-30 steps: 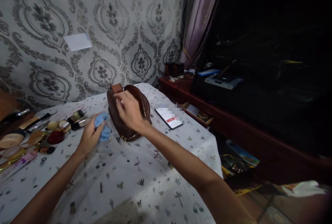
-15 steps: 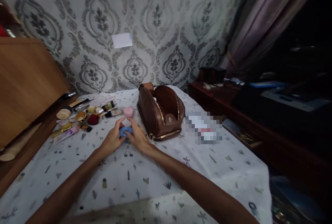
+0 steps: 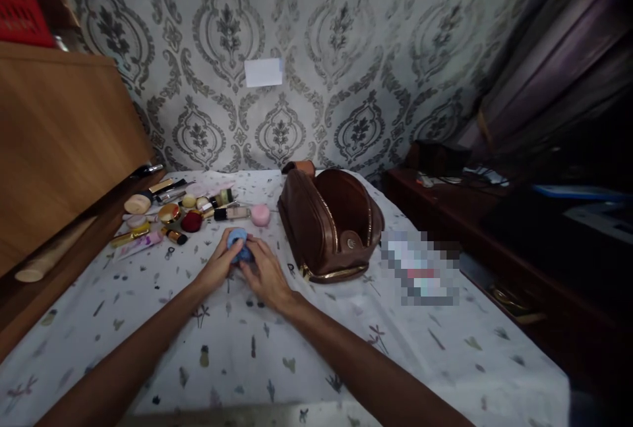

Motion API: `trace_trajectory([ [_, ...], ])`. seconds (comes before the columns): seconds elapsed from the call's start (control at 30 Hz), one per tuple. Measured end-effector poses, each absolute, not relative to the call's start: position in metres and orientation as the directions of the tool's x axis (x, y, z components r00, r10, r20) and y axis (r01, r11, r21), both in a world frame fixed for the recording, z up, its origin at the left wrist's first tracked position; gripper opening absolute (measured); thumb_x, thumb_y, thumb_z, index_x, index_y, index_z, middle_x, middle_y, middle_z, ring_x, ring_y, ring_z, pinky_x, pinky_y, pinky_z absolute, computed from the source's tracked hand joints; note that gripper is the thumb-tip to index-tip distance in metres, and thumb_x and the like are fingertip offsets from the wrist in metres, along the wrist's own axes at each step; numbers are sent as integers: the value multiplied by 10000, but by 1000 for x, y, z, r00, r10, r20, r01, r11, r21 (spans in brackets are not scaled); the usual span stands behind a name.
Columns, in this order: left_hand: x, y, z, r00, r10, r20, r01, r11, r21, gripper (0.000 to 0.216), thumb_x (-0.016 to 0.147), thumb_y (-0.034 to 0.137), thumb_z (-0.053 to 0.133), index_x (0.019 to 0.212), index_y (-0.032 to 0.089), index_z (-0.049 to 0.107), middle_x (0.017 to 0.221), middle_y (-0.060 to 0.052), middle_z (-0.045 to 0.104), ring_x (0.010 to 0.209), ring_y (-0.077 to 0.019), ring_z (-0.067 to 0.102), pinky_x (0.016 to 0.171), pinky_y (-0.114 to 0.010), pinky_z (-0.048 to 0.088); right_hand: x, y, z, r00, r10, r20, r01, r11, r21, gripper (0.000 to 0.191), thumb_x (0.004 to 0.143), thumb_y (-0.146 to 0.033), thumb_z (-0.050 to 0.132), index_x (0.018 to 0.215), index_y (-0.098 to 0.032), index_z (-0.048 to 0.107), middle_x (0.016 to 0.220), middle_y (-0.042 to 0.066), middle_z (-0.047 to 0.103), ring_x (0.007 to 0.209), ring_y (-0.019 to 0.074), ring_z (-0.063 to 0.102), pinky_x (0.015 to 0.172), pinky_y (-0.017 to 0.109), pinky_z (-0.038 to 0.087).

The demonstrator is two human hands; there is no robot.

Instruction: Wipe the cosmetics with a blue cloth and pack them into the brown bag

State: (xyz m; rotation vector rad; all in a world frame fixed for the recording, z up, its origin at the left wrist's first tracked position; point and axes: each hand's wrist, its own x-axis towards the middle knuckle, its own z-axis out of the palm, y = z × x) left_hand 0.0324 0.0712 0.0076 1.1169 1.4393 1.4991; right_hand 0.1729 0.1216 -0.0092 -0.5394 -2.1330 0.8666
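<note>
Head: right hand (image 3: pixel 270 277) is off the bag (image 3: pixel 307 219), now with left hand (image 3: pixel 216 267). Both close around the blue cloth (image 3: pixel 239 234), near side of the pink jar (image 3: pixel 260 215), left of bag. Looks like two-handed cloth work; can't tell if anything's inside it.
</note>
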Motion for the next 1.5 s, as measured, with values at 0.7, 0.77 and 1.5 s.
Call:
trace_trajectory([
  [0.7, 39, 74, 9, -260, 951, 166, 213, -111, 971, 418, 787, 605, 664, 864, 199, 598, 819, 7, 588, 772, -157, 545, 710, -235, 466, 187, 124, 1, -555, 654, 514, 246, 720, -649, 84, 911, -253, 578, 886, -185, 621, 944, 56, 620, 944, 205, 572, 868, 336, 457],
  [0.77, 39, 75, 8, -253, 951, 179, 238, -119, 964, 410, 803, 598, 654, 865, 196, 604, 825, 4, 591, 784, -161, 547, 736, -240, 468, 187, 125, 1, -552, 663, 505, 261, 713, -651, 83, 915, -239, 568, 880, -186, 620, 930, 51, 618, 926, 200, 568, 853, 328, 450],
  [1.5, 33, 123, 25, -330, 878, 346, 648, -56, 759, 422, 848, 584, 513, 803, 186, 647, 778, -42, 673, 782, -219, 630, 778, -319, 518, 188, 130, 6, -554, 751, 360, 364, 607, -706, 145, 906, -177, 523, 979, -183, 648, 1018, 75, 629, 938, 212, 577, 824, 320, 456],
])
